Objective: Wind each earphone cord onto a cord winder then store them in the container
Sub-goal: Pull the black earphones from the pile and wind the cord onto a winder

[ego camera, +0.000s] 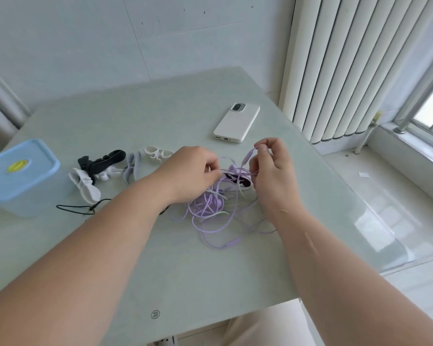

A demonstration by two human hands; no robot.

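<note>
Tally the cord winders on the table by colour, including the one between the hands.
White winders: 2
Black winder: 1
Pale grey winder: 1
Dark winder, amid purple cord between left hand and right hand: 1
Total: 5
A white piece under the black one is unclear.

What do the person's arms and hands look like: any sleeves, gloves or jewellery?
Both forearms are bare to the frame edge; no sleeves show. The left hand and right hand wear no gloves, rings, watch or bracelet that I can see. The right forearm bears a thin scar-like line.
</note>
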